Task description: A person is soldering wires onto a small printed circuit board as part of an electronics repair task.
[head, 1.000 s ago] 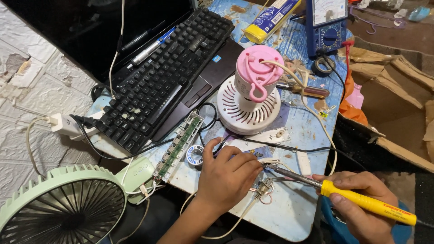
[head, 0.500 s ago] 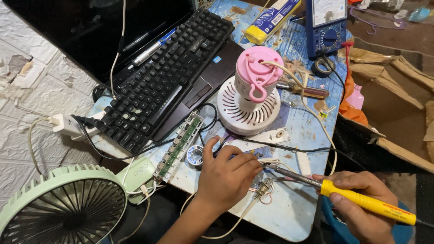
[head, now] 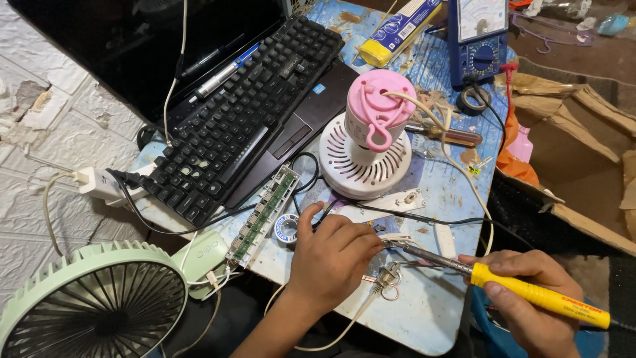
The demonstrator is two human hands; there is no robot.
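The blue-painted table (head: 457, 199) fills most of my view, and a black keyboard (head: 245, 113) lies slantwise across its far left side over a dark laptop (head: 311, 113). At the near left corner, off the table's edge, sits a pale green fan (head: 93, 308) with its grille facing up. Near the middle of the table stands a white and pink fan motor housing (head: 371, 139), a pale cord running from its top. A blue meter (head: 478, 40) lies at the far edge, with a yellow and blue box (head: 397, 30) just left of it. A long green circuit board (head: 263, 211) lies between the keyboard and my hands, a small spool of solder (head: 286, 229) just beside it. My right hand (head: 530, 301) is closed around the yellow handle of a soldering iron (head: 503, 282), its metal tip reaching left to the fingertips of my other hand. My left hand (head: 331, 262) rests palm down on the table, fingers curled over a thin wire at the iron's tip; I cannot tell exactly how it is pinched. Just below the fingers lies a small metal part with wire loops (head: 387, 278).
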